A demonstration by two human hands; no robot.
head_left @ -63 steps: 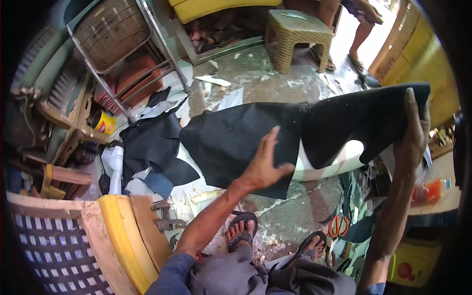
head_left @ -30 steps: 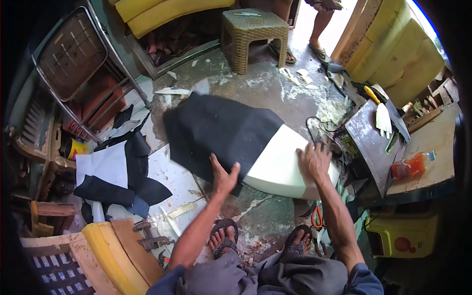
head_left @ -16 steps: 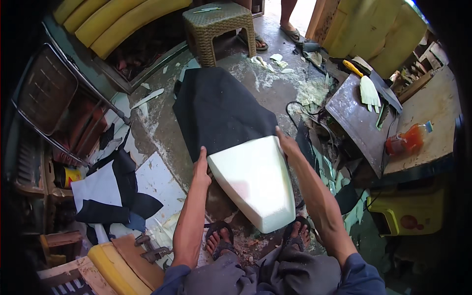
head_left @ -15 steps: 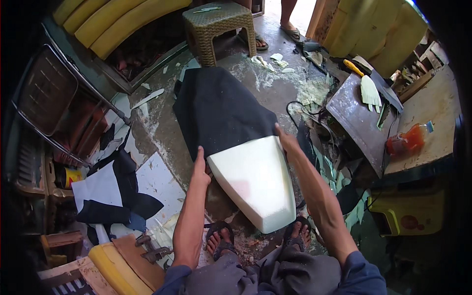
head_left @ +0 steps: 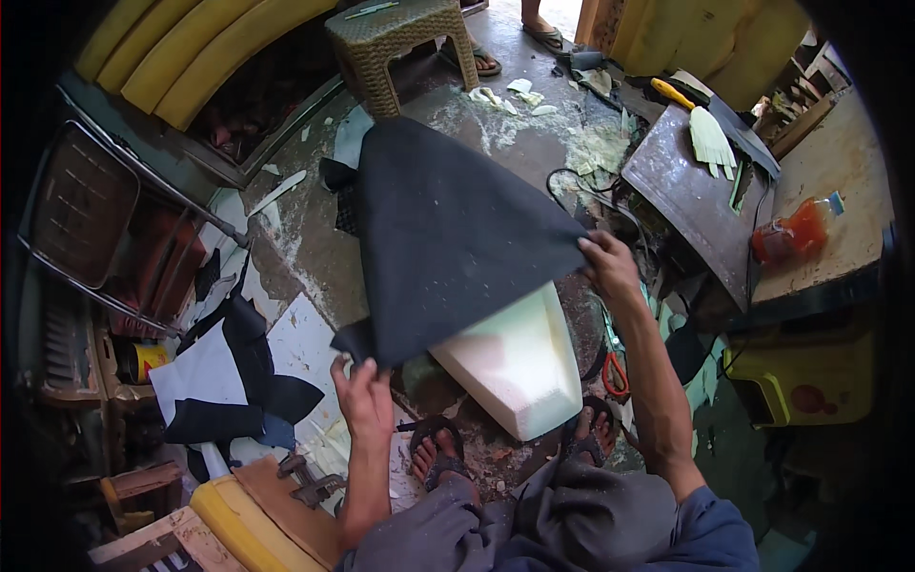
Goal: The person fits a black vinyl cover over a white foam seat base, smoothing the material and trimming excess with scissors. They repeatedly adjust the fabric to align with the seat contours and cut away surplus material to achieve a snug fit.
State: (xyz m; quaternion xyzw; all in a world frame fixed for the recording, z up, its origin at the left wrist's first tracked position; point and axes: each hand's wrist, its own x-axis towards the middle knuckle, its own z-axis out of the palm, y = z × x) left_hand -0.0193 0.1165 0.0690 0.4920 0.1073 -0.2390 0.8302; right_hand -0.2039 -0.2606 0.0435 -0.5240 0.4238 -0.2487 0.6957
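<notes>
A sheet of black fabric (head_left: 448,238) is stretched between my hands, over a tapered, pale foam block (head_left: 524,367). My right hand (head_left: 612,269) pinches the cloth's right corner. At the lower left corner, my left hand (head_left: 366,405) grips the edge with bent fingers, and a small flap folds up beside it. The foam's narrow end points toward me between my feet and shows uncovered; its far part is hidden under the cloth.
A woven-pattern stool (head_left: 405,33) stands at the back, with another person's feet (head_left: 543,36) near it. Black and white scraps (head_left: 205,372) lie left, by a metal-framed chair (head_left: 86,205). At right are a low table (head_left: 696,205), a bottle of red liquid (head_left: 793,229) and a glove (head_left: 711,141).
The cloth's near edge has come toward me, covering more of the foam. My left hand moved down and left, my right hand outward, both now gripping corners. Orange-red handles now show by my right foot.
</notes>
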